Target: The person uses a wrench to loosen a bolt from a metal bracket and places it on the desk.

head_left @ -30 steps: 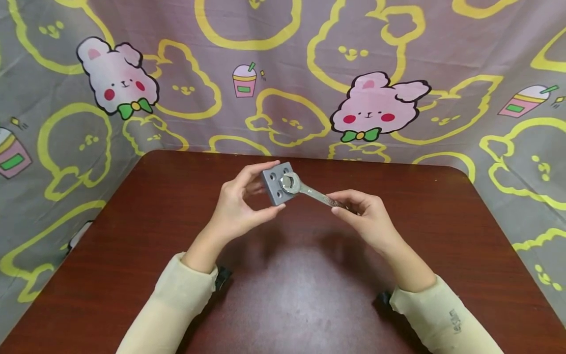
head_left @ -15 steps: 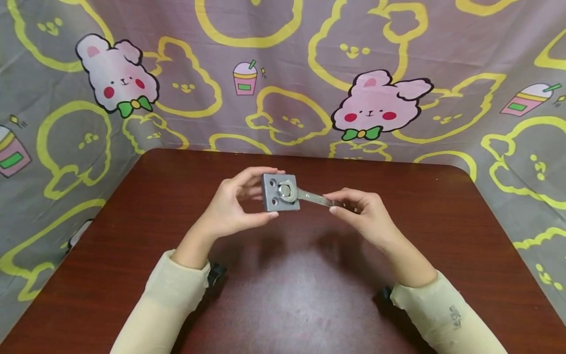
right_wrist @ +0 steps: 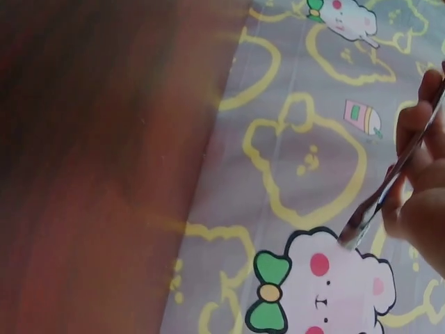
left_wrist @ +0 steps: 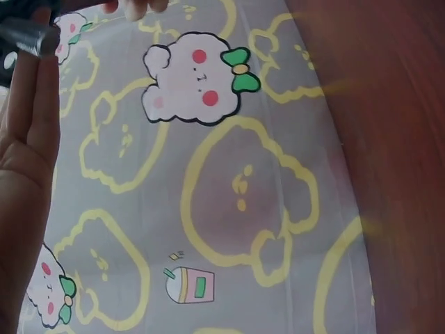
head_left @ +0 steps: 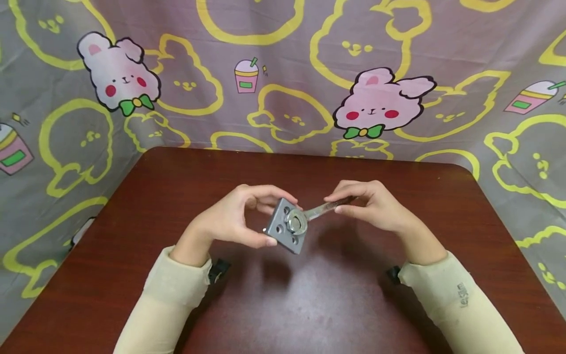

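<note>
Held up over the table, a grey square plate [head_left: 282,237] with round holes is gripped at its edges between the thumb and fingers of my left hand [head_left: 234,219]. A bolt head [head_left: 296,224] sits at the plate's middle, with the ring-like end of a metal wrench [head_left: 319,211] around it. My right hand [head_left: 378,204] pinches the wrench's handle between thumb and fingers. In the left wrist view, a threaded bolt shank [left_wrist: 31,38] sticks out beside the fingers. The right wrist view shows the wrench handle [right_wrist: 386,191] slanting out of the fingers.
A dark red-brown table [head_left: 177,172] with rounded far corners lies beneath both hands. Patterned cloth [head_left: 300,64] hangs behind it and along both sides. Black wrist straps [head_left: 218,270] show at the cuffs.
The plate has tilted and come lower, toward me. The wrench handle, which sloped down to the right, now slopes up to the right. Both hands keep their grip.
</note>
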{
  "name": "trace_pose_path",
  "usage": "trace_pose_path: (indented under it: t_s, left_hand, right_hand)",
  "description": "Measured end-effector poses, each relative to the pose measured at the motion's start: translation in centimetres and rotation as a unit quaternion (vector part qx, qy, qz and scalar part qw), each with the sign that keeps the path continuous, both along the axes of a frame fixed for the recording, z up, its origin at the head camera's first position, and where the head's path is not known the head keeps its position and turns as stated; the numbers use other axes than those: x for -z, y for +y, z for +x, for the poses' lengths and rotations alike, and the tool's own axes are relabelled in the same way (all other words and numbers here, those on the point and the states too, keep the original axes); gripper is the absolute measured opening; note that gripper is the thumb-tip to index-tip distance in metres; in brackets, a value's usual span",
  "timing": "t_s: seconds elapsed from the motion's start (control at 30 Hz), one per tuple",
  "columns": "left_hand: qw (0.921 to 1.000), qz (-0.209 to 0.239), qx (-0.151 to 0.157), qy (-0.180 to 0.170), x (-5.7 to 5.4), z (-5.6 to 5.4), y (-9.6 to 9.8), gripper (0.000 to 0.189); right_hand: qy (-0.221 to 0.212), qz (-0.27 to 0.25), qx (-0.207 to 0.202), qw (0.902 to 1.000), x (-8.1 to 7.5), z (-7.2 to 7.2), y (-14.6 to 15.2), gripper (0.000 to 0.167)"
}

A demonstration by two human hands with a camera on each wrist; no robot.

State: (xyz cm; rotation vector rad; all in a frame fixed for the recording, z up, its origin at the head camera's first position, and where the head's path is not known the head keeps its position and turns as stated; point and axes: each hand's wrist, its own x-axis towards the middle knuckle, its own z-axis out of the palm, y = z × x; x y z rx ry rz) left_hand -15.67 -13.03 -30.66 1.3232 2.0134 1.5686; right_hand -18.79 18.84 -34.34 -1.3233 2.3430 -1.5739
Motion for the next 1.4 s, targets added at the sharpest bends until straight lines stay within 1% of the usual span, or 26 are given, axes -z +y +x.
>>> trace_pose_path:
  t_s: [0.1,0.2,0.3,0.4,0.47,0.57,0.63,0.7,0.77,0.83,0.93,1.03,1.13,1.2,1.27,1.4]
  left_hand:
    - [0.9989,-0.023,0.032,-0.025,0.0,0.1,0.4,0.061]
    - [0.9969,-0.044,0.05,-0.043,0.2,0.0,0.7,0.06]
    - [0.9946,-0.051,0.067,-0.061,0.6,-0.1,0.9,0.06]
    - [0.9936,-0.049,0.073,-0.07,0.8,-0.2,0.9,0.06]
    - [0.9944,-0.045,0.067,-0.069,0.9,-0.2,0.8,0.06]
    - [0.9973,-0.033,0.037,-0.054,1.0,-0.2,0.4,0.061]
    - [0.9991,-0.02,0.009,-0.037,1.2,-0.3,0.1,0.062]
    - [0.9994,-0.002,-0.027,-0.019,1.4,-0.3,-0.1,0.065]
    - [0.9975,0.015,-0.069,0.002,1.6,-0.4,-0.1,0.067]
    - [0.9938,0.033,-0.104,0.021,1.8,-0.5,0.0,0.069]
    - [0.9867,0.064,-0.143,0.045,2.2,-0.8,0.4,0.071]
    - [0.9797,0.086,-0.17,0.064,2.4,-1.1,0.7,0.073]
    - [0.9729,0.104,-0.191,0.078,2.4,-1.2,1.0,0.073]
    - [0.9691,0.117,-0.198,0.088,2.5,-1.3,1.1,0.074]
    - [0.9657,0.136,-0.199,0.097,2.5,-1.4,1.2,0.074]
    - [0.9605,0.158,-0.201,0.108,2.5,-1.6,1.3,0.076]
  right_hand:
    - [0.016,0.001,-0.041,0.999,-0.5,-0.9,0.3,0.038]
    - [0.028,0.01,-0.074,0.9968,-1.1,-1.7,0.3,0.039]
    - [0.034,0.023,-0.102,0.9939,-1.6,-2.3,0.3,0.039]
    - [0.03,0.034,-0.114,0.9924,-2.1,-2.8,0.4,0.037]
    - [0.032,0.034,-0.111,0.9928,-2.2,-3.1,0.5,0.037]
    - [0.026,0.023,-0.082,0.996,-2.0,-3.0,1.1,0.036]
    - [0.023,0.015,-0.049,0.9984,-1.7,-2.7,1.5,0.036]
    - [0.019,0.007,-0.006,0.9998,-1.3,-2.1,1.9,0.034]
    - [0.014,-0.002,0.041,0.9991,-0.9,-1.4,2.0,0.032]
    - [0.005,-0.009,0.087,0.9962,-0.5,-0.6,1.9,0.029]
    - [-0.027,-0.017,0.151,0.988,0.0,0.8,1.5,0.026]
    - [-0.057,-0.02,0.201,0.9777,0.6,2.1,0.9,0.023]
    - [-0.076,-0.036,0.231,0.9693,1.1,3.1,0.3,0.023]
    - [-0.079,-0.053,0.241,0.9659,1.6,3.6,-0.2,0.022]
    - [-0.078,-0.071,0.245,0.9637,2.0,4.1,-0.8,0.023]
    - [-0.07,-0.096,0.245,0.9623,2.5,4.8,-1.7,0.024]
